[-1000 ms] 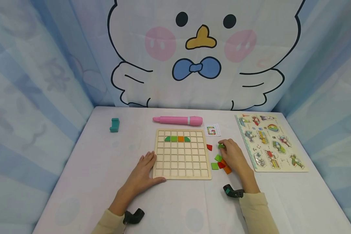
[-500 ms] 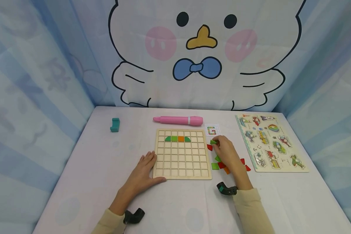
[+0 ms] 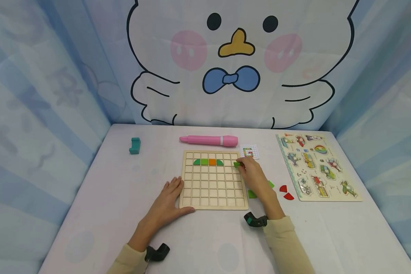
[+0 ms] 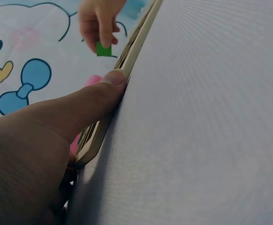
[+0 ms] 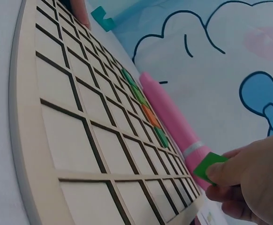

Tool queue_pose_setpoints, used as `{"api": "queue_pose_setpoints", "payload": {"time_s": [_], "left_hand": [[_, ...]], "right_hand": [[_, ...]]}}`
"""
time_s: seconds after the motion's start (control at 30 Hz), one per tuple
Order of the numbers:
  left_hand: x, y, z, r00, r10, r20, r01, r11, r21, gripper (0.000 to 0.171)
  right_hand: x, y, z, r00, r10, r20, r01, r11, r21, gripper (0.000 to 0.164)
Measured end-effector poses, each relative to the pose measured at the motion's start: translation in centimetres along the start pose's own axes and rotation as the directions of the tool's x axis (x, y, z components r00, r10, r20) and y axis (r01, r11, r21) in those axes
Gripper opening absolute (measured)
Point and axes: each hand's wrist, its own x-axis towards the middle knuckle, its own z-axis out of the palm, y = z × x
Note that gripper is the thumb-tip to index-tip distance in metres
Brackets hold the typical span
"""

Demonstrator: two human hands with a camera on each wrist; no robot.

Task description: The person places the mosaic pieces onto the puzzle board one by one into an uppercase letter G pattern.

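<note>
My right hand [image 3: 255, 178] pinches a green square tile [image 3: 237, 164] over the right side of the wooden grid board [image 3: 213, 208]. In the right wrist view the green tile [image 5: 206, 168] sits between thumb and fingers, apart from the board. My left hand [image 3: 163, 203] rests at the board's lower left corner, fingers straight and thumb along the front edge; the left wrist view shows the thumb [image 4: 92, 96] against that edge. Near the board's top, one row holds a green rounded tile [image 3: 196, 162], a green square [image 3: 204, 162], an orange square [image 3: 212, 162] and another green rounded tile [image 3: 220, 163].
Red pieces [image 3: 288, 196] and a green tile [image 3: 252, 194] lie right of the board, others hidden under my right hand. A pattern card [image 3: 250, 149] and pink pen-shaped object [image 3: 209, 140] lie behind it. A picture puzzle [image 3: 315, 167] lies right, a teal block [image 3: 134, 146] left.
From beside the loose tiles, my right hand has moved left to the board's right side, carrying the green tile. The red pieces by its wrist have come into view. My left hand stays put.
</note>
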Motion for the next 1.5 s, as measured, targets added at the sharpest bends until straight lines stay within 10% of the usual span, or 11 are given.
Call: {"api": "queue_pose_setpoints", "payload": {"time_s": [1.5], "left_hand": [[0.1,0.0,0.0,1.000,0.005,-0.005,-0.005,1.000,0.001,0.104]], "right_hand": [[2.6,-6.5,5.7,0.989,-0.124,0.085,0.114,0.987,0.116,0.019]]}}
